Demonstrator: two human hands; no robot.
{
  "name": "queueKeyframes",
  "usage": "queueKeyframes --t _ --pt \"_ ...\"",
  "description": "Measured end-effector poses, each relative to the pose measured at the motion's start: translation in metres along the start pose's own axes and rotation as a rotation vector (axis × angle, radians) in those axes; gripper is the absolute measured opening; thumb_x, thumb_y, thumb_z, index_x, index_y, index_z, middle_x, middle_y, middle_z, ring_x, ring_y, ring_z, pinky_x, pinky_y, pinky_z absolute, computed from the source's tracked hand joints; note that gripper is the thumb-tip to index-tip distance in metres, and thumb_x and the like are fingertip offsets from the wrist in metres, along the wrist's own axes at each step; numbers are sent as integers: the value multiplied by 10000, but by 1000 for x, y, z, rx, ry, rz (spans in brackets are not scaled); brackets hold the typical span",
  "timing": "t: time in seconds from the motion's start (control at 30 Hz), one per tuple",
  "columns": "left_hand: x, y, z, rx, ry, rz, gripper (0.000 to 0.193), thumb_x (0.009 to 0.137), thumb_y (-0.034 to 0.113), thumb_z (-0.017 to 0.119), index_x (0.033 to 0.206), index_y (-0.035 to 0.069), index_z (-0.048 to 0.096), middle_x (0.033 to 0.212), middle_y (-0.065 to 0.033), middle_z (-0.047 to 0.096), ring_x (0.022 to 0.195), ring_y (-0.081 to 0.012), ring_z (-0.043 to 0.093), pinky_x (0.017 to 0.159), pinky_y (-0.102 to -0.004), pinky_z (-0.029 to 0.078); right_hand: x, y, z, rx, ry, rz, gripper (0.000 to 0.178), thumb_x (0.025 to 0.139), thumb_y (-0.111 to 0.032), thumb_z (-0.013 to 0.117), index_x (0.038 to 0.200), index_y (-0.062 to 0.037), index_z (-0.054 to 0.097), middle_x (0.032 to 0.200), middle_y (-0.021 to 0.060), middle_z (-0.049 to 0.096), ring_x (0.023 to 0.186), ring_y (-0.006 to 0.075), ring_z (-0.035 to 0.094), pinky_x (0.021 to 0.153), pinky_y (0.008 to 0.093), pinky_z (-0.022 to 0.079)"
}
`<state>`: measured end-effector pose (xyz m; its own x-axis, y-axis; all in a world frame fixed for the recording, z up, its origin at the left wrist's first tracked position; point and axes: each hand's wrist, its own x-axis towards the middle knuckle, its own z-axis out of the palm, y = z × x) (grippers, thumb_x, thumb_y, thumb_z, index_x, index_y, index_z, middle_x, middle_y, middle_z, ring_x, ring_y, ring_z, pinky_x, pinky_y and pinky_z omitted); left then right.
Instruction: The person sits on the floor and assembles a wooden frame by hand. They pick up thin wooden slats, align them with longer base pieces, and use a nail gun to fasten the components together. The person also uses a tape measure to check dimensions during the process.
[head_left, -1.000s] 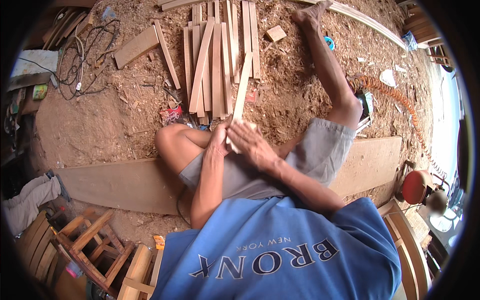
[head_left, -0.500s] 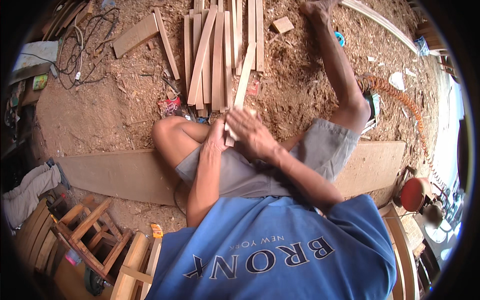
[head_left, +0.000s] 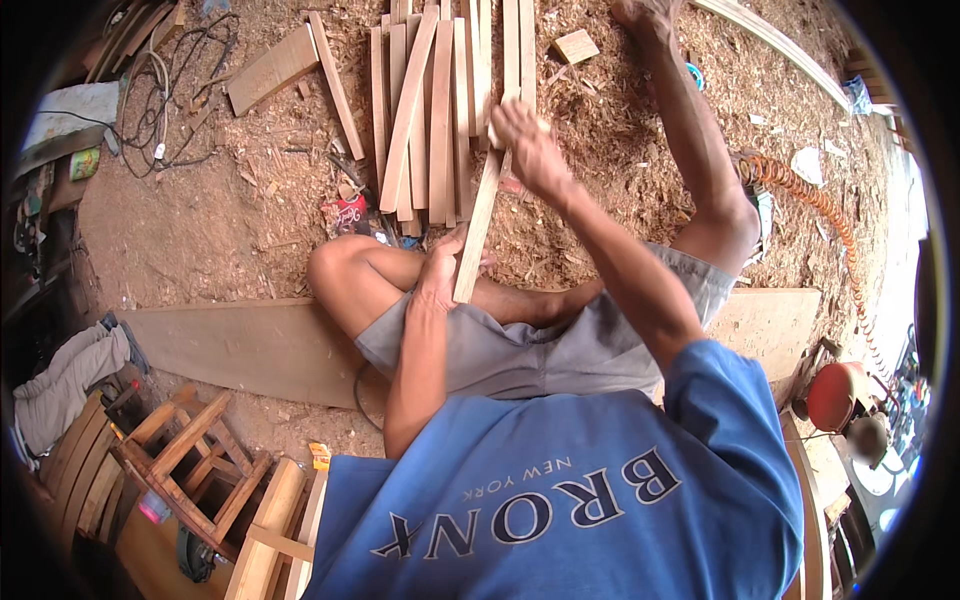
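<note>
A wide flat plank [head_left: 250, 345] lies across the sawdust-covered floor [head_left: 200, 220], its long edge running left to right, and the person sits on it with knees drawn up. Beyond the knees a row of wooden slats [head_left: 430, 110] lies side by side on the floor, their long axes pointing away from the person, one slat laid crosswise at a slant over the others. To the left of that row rest a short board [head_left: 272, 70] and a narrow strip [head_left: 335, 85], both at an angle. A stool frame of bare wood [head_left: 190, 470] stands at the lower left, and a tangle of black cable [head_left: 165, 95] lies at the upper left.

The piece in hand is a single pale wooden slat [head_left: 478, 225]. Its long axis runs steeply, near end low by the lap, far end pointing up and away toward the row of slats, leaning a little to the right as it goes. The left hand [head_left: 440, 270] is wrapped around the lower end, fingers closed on the wood just above the shin. The right hand [head_left: 528, 150], arm stretched forward, is closed over the upper end, pinching it from above. A small wood block [head_left: 576, 46] lies on the sawdust past that hand, apart from it.
</note>
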<state>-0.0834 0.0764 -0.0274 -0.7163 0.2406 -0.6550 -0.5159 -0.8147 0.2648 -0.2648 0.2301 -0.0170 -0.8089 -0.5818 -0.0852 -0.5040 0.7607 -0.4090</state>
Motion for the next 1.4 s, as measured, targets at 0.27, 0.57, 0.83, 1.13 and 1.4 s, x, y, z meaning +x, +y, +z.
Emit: queueKeyframes --t 0.27,0.57,0.83,1.13,1.4 --pt "11 5 2 -56 -15 -10 282 1027 231 437 1150 34 597 856 -74 644 666 -206 654 604 -316 587 -236 -89 -9 384 -387 -511 517 944 -81 424 1461 -67 432 1548 169 359 1455 301 322 1210 425 261" --pt "-11 -2 30 252 35 144 414 1039 377 470 1243 35 586 674 -27 563 546 -111 533 515 -263 454 -191 -23 -83 579 185 183 732 699 185 388 1395 -8 504 1478 197 450 1407 337 384 1184 379 310" --pt "-2 -27 20 33 -69 75 413 1045 328 422 1284 26 571 838 -15 639 698 -93 603 596 -240 494 -168 -65 -51 277 152 -349 590 806 5 553 1393 13 499 1474 201 456 1403 332 402 1190 462 295" --pt "12 -40 0 -260 -665 -218 327 1030 367 455 1100 93 619 850 -23 654 708 -132 660 562 -274 544 -189 -102 -23 146 -113 -450 604 914 -137 459 1497 -20 352 1559 175 339 1479 295 267 1240 460 154" --pt "0 -36 35 -187 24 -51 252 1029 354 498 1009 120 590 598 -7 483 416 -102 405 375 -229 359 -46 5 5 12 38 -208 547 974 -29 323 1520 -59 310 1592 131 280 1495 248 207 1251 411 98"
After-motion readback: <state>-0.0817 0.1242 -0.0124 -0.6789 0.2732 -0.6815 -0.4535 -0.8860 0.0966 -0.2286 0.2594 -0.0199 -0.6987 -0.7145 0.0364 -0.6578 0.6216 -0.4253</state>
